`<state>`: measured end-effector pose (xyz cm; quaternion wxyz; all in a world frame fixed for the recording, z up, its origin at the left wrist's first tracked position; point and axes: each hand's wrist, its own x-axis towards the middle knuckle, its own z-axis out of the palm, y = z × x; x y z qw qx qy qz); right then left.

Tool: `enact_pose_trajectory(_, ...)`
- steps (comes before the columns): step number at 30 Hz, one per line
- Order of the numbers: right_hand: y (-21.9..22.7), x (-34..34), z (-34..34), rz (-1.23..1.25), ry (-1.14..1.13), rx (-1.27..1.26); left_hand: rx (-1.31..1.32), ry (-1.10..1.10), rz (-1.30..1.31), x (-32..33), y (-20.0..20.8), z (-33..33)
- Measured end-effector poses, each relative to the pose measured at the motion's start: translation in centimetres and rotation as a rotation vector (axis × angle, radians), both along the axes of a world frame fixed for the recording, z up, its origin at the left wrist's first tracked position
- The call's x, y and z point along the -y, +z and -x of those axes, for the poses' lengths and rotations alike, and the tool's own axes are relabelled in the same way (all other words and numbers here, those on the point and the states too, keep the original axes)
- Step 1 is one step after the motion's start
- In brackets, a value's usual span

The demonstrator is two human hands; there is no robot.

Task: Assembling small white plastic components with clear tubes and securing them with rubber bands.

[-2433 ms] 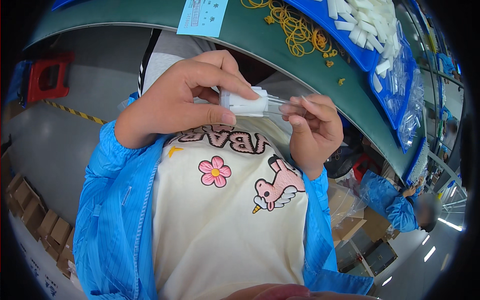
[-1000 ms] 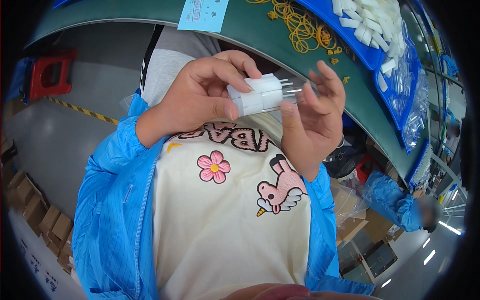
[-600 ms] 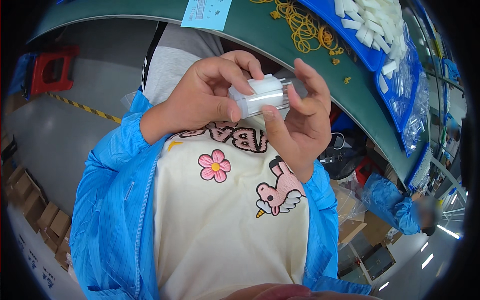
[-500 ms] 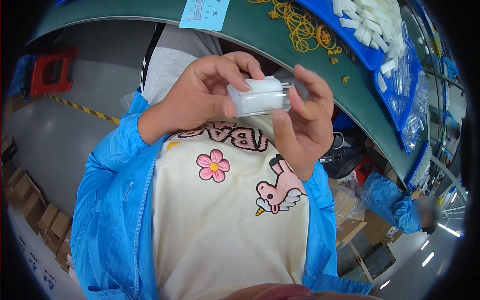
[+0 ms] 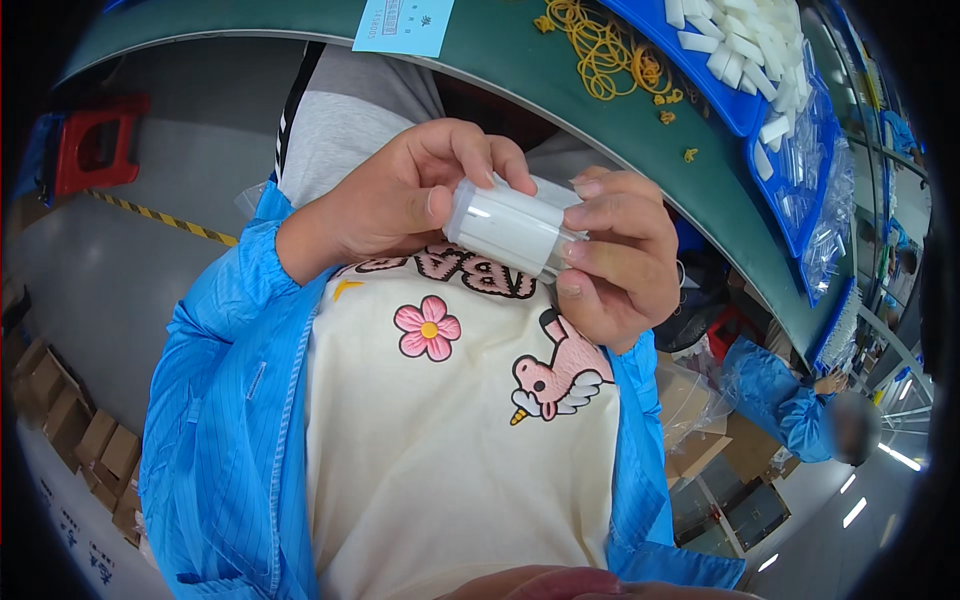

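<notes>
Cylinder, clear plastic, white filling inside; left hand grasping one end, right hand the other; yellow rubber bands on green counter.

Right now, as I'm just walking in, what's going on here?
A person's left hand grips one end of a bundle of white and clear pieces, and the right hand holds the other end. They hold it in front of their shirt. On the green table lie yellow rubber bands and loose white pieces in a blue tray.
</notes>
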<state>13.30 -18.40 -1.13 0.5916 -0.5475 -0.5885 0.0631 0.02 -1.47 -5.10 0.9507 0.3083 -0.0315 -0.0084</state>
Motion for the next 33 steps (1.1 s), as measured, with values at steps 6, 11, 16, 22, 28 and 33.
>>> enact_pose_trajectory(6,0.5,0.1,-0.1,0.047,-0.016,0.095,-0.001,0.003,-0.015,0.0,-0.2,0.1)
enact_pose_trajectory(11,1.0,0.1,-0.5,0.092,-0.015,0.168,-0.020,0.019,-0.006,0.2,-0.2,0.1)
enact_pose_trajectory(16,0.9,0.1,-0.6,0.076,-0.038,0.176,-0.019,0.003,0.021,0.2,0.2,0.0)
enact_pose_trajectory(22,1.1,2.3,-4.6,-0.013,-0.406,0.053,0.010,0.093,0.145,-0.5,0.3,1.2)
enact_pose_trajectory(28,3.9,7.8,-13.6,0.347,-0.996,0.196,-0.223,0.125,-0.009,-1.5,1.8,0.8)
enact_pose_trajectory(33,3.5,10.7,-18.4,0.597,-1.056,0.308,-0.273,0.068,0.133,-2.0,0.9,1.0)
